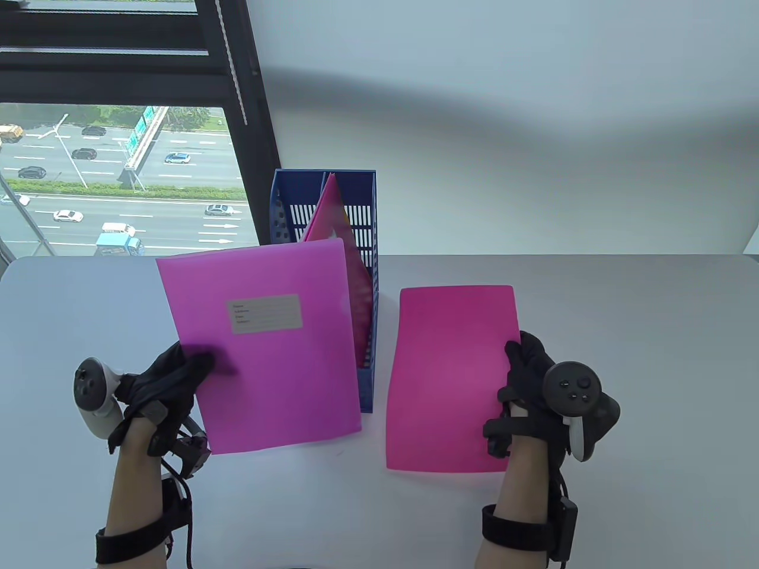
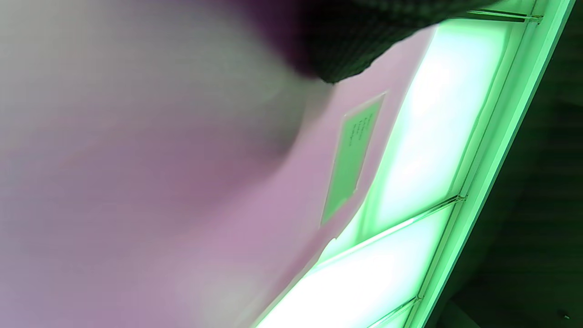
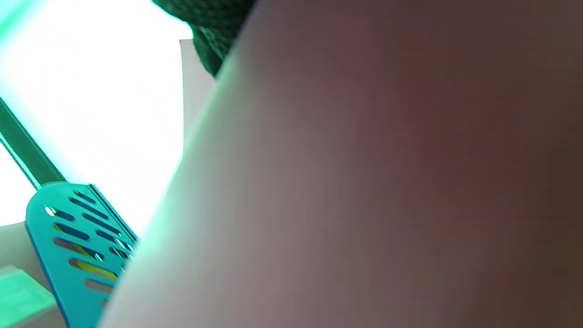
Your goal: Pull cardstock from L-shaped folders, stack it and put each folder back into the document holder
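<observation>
A magenta L-shaped folder (image 1: 267,344) with a grey label is held up left of centre; my left hand (image 1: 172,379) pinches its lower left edge, thumb on the front. It fills the left wrist view as the folder (image 2: 182,191). My right hand (image 1: 528,379) grips the right edge of a pink cardstock sheet (image 1: 447,379), lifted and slightly bowed above the table. The sheet (image 3: 364,182) blocks most of the right wrist view. Between them stands the blue document holder (image 1: 362,237) with another pink folder (image 1: 338,219) leaning inside.
The grey table (image 1: 622,355) ends at a white wall behind; a dark-framed window (image 1: 118,148) is at the back left. The holder's slotted side (image 3: 77,241) shows in the right wrist view.
</observation>
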A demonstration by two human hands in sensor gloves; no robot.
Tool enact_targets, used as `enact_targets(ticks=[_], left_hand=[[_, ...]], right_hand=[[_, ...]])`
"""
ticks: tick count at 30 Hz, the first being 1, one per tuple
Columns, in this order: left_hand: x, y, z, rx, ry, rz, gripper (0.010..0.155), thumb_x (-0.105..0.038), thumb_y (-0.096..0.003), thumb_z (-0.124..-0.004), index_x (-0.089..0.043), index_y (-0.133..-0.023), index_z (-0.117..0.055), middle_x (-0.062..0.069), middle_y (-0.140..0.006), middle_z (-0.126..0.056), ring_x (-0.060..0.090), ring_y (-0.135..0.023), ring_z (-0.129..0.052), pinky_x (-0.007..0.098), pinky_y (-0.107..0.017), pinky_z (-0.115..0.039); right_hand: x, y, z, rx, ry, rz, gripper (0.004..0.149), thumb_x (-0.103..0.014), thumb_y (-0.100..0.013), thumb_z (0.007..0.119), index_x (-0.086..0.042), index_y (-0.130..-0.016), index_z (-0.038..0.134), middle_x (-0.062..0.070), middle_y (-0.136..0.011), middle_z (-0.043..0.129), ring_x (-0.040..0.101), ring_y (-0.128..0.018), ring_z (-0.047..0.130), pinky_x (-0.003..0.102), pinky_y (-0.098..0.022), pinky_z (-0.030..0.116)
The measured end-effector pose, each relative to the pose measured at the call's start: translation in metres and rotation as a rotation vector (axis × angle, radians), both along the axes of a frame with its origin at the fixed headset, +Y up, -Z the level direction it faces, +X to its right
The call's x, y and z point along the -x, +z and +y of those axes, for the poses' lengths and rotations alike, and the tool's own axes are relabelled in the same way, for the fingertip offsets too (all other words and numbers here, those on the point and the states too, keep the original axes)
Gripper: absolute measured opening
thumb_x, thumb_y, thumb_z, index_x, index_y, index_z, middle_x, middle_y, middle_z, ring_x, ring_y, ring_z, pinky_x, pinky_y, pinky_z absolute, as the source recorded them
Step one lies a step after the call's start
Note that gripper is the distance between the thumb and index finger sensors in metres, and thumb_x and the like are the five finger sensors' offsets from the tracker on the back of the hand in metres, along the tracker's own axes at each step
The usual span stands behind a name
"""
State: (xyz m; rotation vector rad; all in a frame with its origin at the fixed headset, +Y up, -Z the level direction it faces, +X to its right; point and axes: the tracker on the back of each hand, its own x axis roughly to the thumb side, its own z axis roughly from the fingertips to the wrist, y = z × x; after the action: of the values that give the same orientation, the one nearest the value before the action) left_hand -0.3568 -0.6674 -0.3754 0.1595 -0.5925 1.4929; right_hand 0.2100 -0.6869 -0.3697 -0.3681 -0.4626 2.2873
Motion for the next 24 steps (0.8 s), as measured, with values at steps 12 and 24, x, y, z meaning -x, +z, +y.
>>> enact_targets(ticks=[12,24], left_hand=[[0.0,0.001,0.0,0.002,0.013,0.006,0.042,-0.035,-0.0589,-0.075,-0.014,-0.095,-0.079,0.002,-0.078,-0.096,0.032,-0.074,-0.098,0.058,-0.073,-0.063],[0.001,0.001,-0.001,0.002,0.012,0.005,0.042,-0.036,-0.0589,-0.076,-0.014,-0.095,-0.08,0.002,-0.078,-0.096,0.032,-0.074,-0.098,0.058,-0.073,-0.063]], right_hand=[[0.026,-0.027,-0.056,0.264,0.101,-0.003,0.057,-0.035,-0.055,0.089,-0.021,-0.105,0.066,0.004,-0.088,0.087,0.016,-0.05,0.097,0.049,-0.072,0.059],[0.051,-0.037,-0.083,0.578,0.289,-0.061,0.088,-0.045,-0.052,0.092,-0.024,-0.116,0.034,0.008,-0.115,0.044,0.03,-0.089,0.062,0.056,-0.077,0.025]])
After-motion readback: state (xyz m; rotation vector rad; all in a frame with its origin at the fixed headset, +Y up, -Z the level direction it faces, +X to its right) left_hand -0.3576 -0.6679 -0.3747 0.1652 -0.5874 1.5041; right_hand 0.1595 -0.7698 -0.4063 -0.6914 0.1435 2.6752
